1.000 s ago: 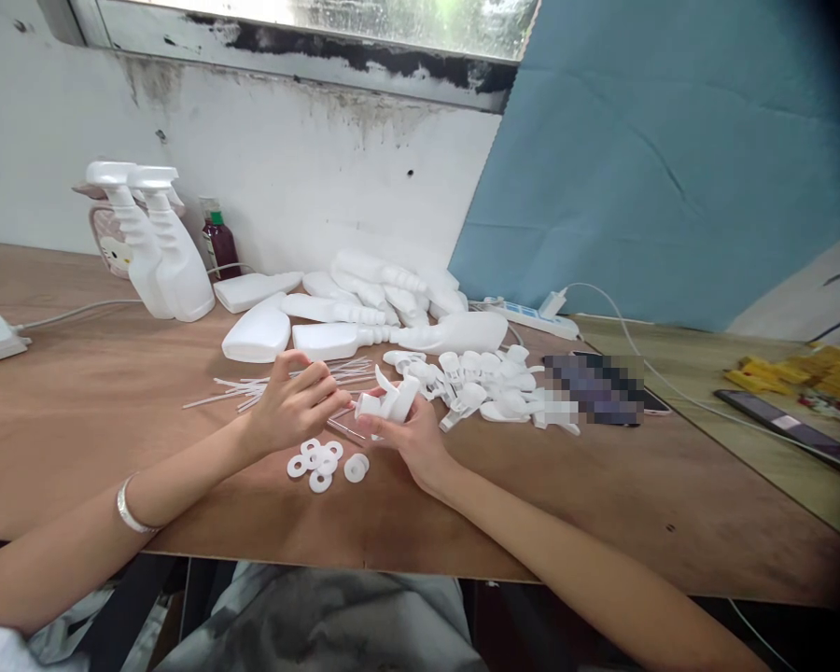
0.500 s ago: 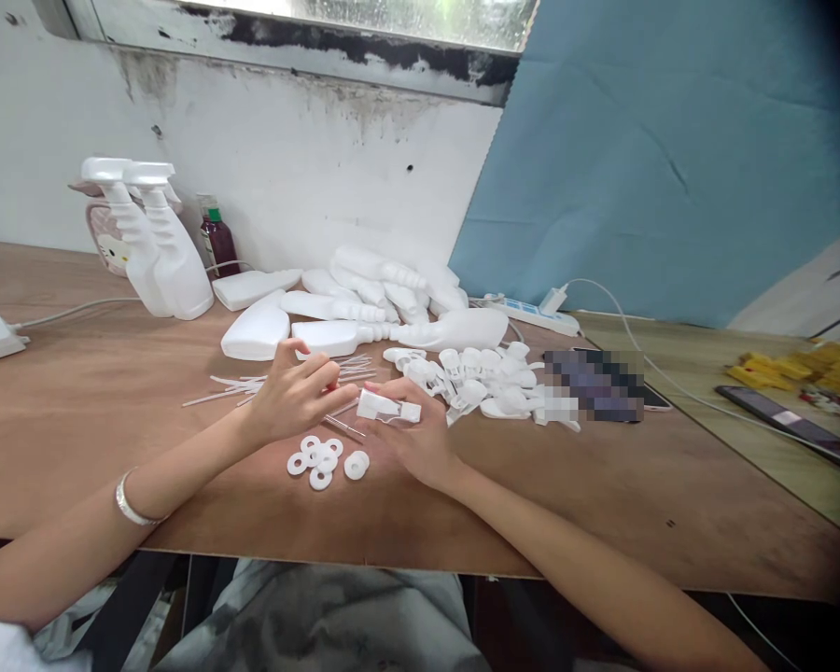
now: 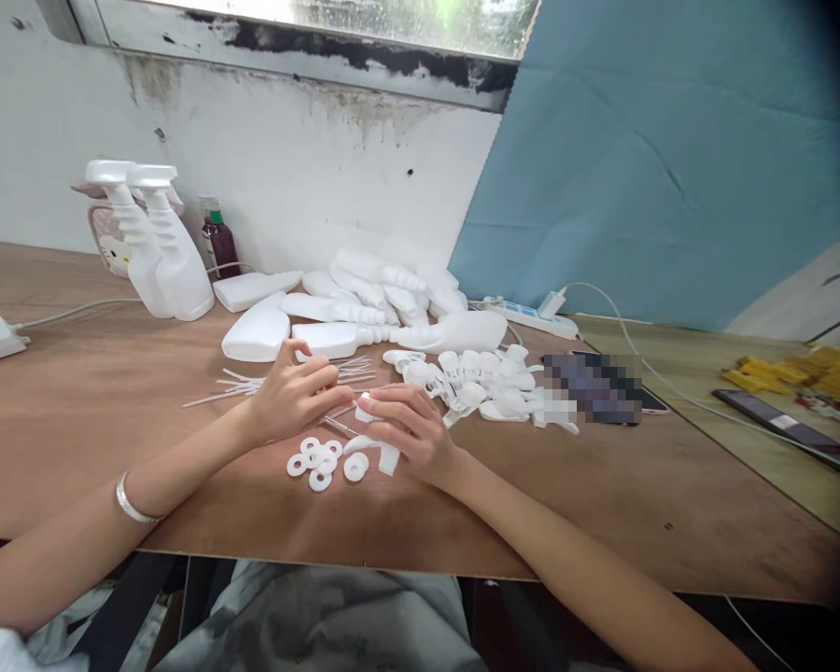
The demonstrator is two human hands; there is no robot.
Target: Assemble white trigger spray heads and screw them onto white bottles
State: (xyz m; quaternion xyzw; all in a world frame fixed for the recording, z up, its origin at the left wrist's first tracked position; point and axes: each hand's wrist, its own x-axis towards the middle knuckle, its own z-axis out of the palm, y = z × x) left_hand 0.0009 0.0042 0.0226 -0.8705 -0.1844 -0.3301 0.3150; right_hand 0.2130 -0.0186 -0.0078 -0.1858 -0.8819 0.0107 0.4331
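Note:
My right hand (image 3: 420, 434) is closed around a white trigger spray head (image 3: 387, 458), its trigger and nozzle end pointing down toward the tabletop. Part of the spray head is covered by my fingers. My left hand (image 3: 298, 397) is just to the left, thumb and fingers pinched together with the fingertips close to the spray head. What sits in that pinch is too small to make out. Below the hands lie several white ring washers (image 3: 320, 459). Thin white tubes (image 3: 354, 369) are scattered behind my left hand, and more spray heads (image 3: 486, 378) are piled beyond my right hand.
Empty white bottles (image 3: 392, 294) are heaped at the back, with two assembled spray bottles (image 3: 175, 247) and a dark red bottle (image 3: 220, 243) at left. A power strip (image 3: 532, 315), phones (image 3: 602, 383) and yellow parts (image 3: 798, 369) are at right on the table (image 3: 567, 523).
My right hand has turned the spray head over, so its trigger side now points down and its fingers cover the top. My left hand has stayed almost still.

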